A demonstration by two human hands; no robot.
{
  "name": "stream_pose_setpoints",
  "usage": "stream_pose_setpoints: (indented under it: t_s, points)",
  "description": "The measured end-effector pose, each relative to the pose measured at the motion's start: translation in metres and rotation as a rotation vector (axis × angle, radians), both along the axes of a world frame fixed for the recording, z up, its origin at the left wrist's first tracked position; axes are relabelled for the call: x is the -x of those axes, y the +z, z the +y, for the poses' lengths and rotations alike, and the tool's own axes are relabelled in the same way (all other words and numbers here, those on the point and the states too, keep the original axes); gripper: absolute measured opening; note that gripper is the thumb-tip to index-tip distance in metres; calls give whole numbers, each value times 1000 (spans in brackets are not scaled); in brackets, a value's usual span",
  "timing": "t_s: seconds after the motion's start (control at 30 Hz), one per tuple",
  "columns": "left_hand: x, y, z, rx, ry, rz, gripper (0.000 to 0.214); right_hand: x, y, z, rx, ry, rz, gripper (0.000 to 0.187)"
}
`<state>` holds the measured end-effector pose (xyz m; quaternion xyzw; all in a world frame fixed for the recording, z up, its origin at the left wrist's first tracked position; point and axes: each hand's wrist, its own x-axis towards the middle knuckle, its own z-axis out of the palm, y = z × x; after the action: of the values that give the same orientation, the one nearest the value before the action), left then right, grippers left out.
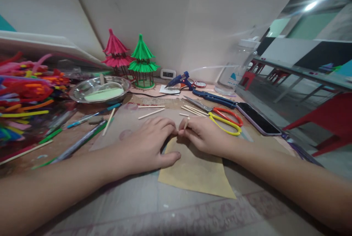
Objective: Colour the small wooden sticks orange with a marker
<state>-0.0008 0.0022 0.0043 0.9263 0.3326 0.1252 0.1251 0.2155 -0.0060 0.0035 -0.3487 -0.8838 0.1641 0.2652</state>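
My right hand pinches a short pale wooden stick between thumb and fingertips, its end pointing up. It rests over the top of a tan paper sheet, which looks like sandpaper. My left hand lies palm down at the sheet's left edge, thumb held apart, its fingertips meeting those of my right hand. Whether they touch the stick is hidden. Beyond my hands lie several loose wooden sticks. Scissors with red and yellow handles lie just past my right hand.
Behind stand a green pagoda-like model and a pink one. A blue glue gun, metal dish, pliers-like blue tool, phone and water bottle surround the work area. Colourful pipe cleaners fill the left.
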Motion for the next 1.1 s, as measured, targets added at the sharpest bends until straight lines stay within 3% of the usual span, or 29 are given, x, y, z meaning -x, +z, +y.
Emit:
stream_pose_setpoints:
  t_s: [0.13,0.27,0.4,0.53,0.83,0.97,1.1]
  points:
    - [1,-1,0,3,-19,-9,33,-1,-1,-1,57,27,41,19]
    - [0,-1,0,-8,-15,2,33,-1,-1,-1,-40,30,-6,16]
    - [0,0,0,7,-16,6,32,0,-1,-4,-13,36,18,19]
    - [0,-1,0,-10,3,7,34,0,-2,-5,-91,44,-9,19]
    - [0,-2,0,-21,-8,3,35,2,-2,-2,-105,54,-30,21]
    - [1,-4,0,-17,-15,-9,33,2,-2,-3,-39,58,29,21]
    - [1,-4,0,-26,-15,-15,35,2,-1,-4,-86,56,6,20]
